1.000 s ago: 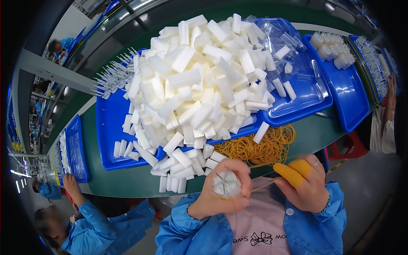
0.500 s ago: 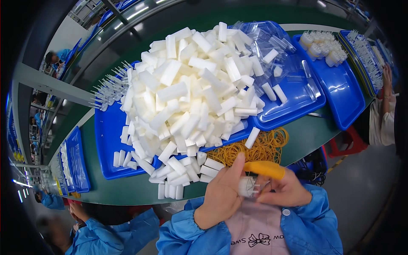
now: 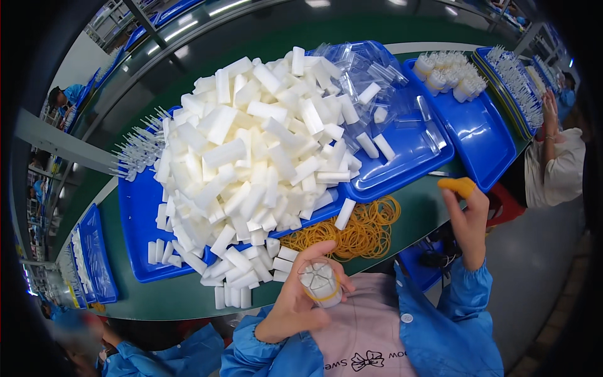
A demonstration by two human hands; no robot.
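My left hand [image 3: 300, 305], near my chest, is wrapped round a round bundle of white pieces [image 3: 321, 284]. The bundle's top shows wedge-shaped sections, and a yellow rubber band circles its side. My right hand [image 3: 470, 217] is raised at the right, off the table's edge, with a yellow finger cot [image 3: 458, 186] on one finger. Its thumb and that finger are apart, with nothing visible between them. Loose yellow rubber bands [image 3: 367, 232] lie in a heap on the table just beyond my left hand. A tall pile of white foam blocks [image 3: 251, 144] rises behind them.
A blue tray [image 3: 141, 251] sits under the foam pile. Another blue tray [image 3: 402, 176] carries clear plastic pieces [image 3: 358, 69]. Banded white bundles [image 3: 449, 72] stand in a further tray [image 3: 496, 144] at right. Thin white spiky parts [image 3: 139, 147] stick out at left. Co-workers sit on both sides.
My right hand has left the bundle and moved up and right, opening. The bundle now sits upright in my left hand, its top visible. The whole view has shifted slightly.
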